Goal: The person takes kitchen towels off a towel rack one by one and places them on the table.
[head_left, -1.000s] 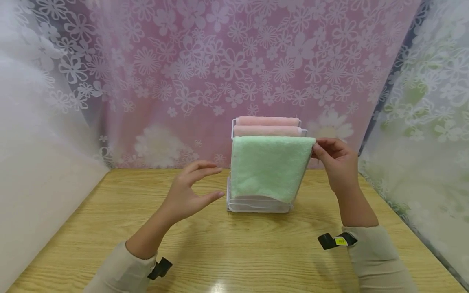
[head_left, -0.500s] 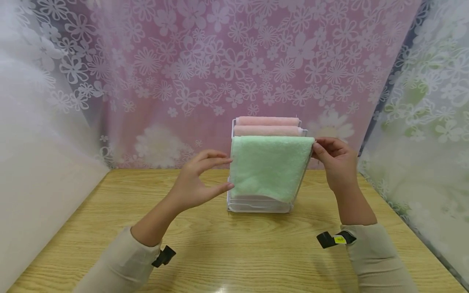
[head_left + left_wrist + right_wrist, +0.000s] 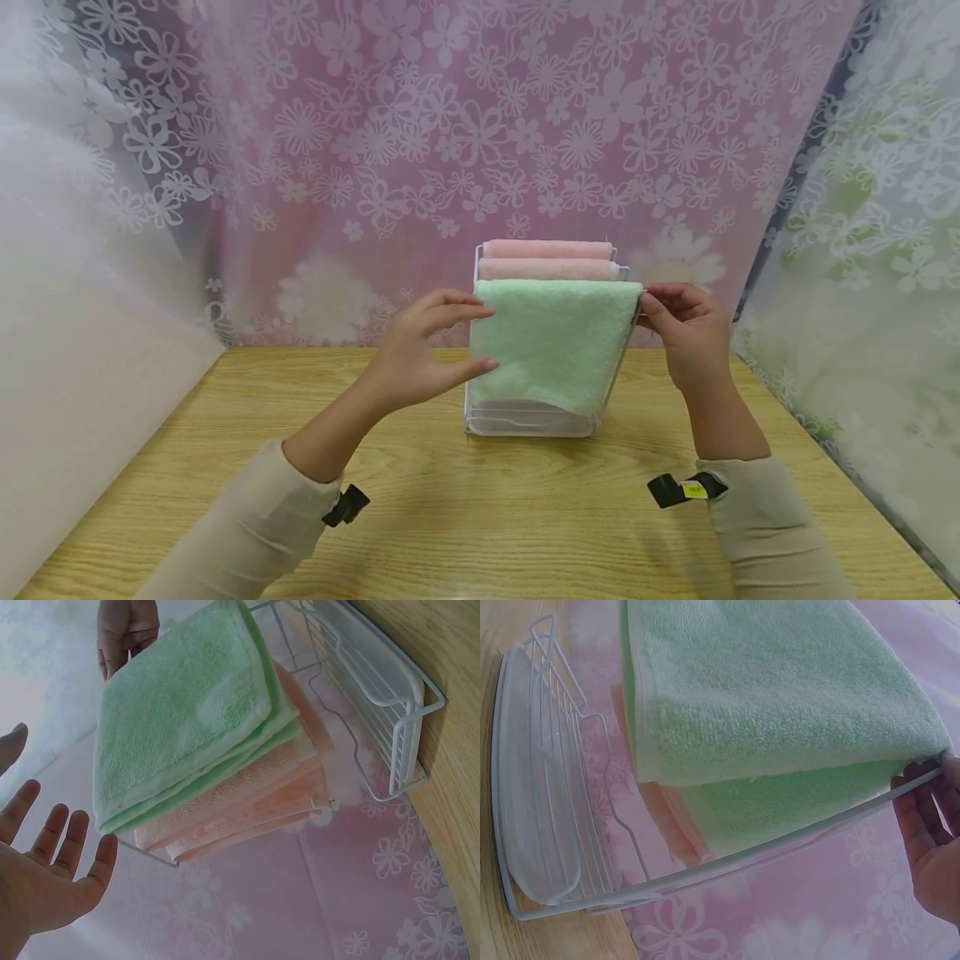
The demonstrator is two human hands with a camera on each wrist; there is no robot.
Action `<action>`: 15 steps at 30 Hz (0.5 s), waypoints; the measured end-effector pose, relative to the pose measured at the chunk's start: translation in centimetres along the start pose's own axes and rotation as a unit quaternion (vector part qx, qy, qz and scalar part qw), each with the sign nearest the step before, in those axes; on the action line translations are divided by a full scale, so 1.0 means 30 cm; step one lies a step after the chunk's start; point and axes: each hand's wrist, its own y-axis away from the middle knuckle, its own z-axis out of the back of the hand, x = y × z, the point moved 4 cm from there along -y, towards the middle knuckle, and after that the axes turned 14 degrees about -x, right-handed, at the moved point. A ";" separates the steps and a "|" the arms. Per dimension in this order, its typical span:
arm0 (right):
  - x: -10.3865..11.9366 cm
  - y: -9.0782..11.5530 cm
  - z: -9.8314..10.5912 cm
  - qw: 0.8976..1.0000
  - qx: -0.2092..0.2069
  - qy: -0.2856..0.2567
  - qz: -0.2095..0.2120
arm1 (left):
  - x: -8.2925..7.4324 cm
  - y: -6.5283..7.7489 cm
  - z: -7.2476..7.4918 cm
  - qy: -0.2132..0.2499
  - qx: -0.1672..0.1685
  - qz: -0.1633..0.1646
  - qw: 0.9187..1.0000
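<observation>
Your right hand [image 3: 686, 337] pinches the upper right corner of the folded mint-green terry towel [image 3: 555, 342], thumb on the near side and fingers curled behind, at the end of a rail of the white wire rack [image 3: 780, 840]. Your left hand [image 3: 416, 354] holds nothing: its thumb and fingers are spread apart, the fingertips in front of the towel's left side as the head view shows it. From the left wrist you see those fingers close to the towel's corner, but you cannot tell whether any of them touches the cloth.

The green towel hangs doubled over the nearest rail, facing you, its lower edge dipping to the right and ending above the shallow white tray [image 3: 534, 425] at the rack's foot. Beyond it, on the farther rails, hang the nearer pale pink towel [image 3: 551, 268] and the far pale pink towel [image 3: 547, 249], both showing to you as narrow strips above the green one.

The rack stands on the far part of the light wood-grain table [image 3: 450, 517], a little right of the middle, in front of the pink curtain [image 3: 420, 167] printed with white flowers. Your beige sleeves [image 3: 240, 517] reach in from the near left and near right; the black strap [image 3: 667, 491] at your right cuff bears a yellow label [image 3: 693, 489].
</observation>
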 end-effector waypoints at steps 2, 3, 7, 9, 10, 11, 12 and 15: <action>0.000 0.002 0.000 1.000 -0.005 -0.003 0.000 | -0.004 -0.012 -0.006 -0.001 0.003 -0.002 1.000; 0.000 0.002 0.000 1.000 -0.007 -0.005 0.000 | -0.006 -0.018 -0.009 -0.002 0.005 -0.002 1.000; -0.005 0.002 -0.002 1.000 -0.016 -0.018 0.001 | -0.011 -0.041 -0.018 -0.001 0.009 0.003 1.000; -0.011 0.003 -0.003 0.999 -0.022 -0.027 -0.001 | -0.012 -0.052 -0.021 -0.002 0.009 0.006 1.000; -0.013 0.003 -0.004 0.999 -0.026 -0.032 -0.001 | -0.013 -0.058 -0.022 -0.002 0.010 0.006 1.000; -0.015 0.004 -0.005 0.999 -0.029 -0.035 0.000 | -0.013 -0.065 -0.024 -0.003 0.011 0.006 1.000; -0.017 0.004 -0.005 0.999 -0.032 -0.038 0.000 | -0.014 -0.072 -0.026 -0.004 0.013 0.006 1.000; -0.020 0.005 -0.005 0.998 -0.038 -0.047 0.005 | -0.016 -0.095 -0.030 0.000 0.018 0.008 1.000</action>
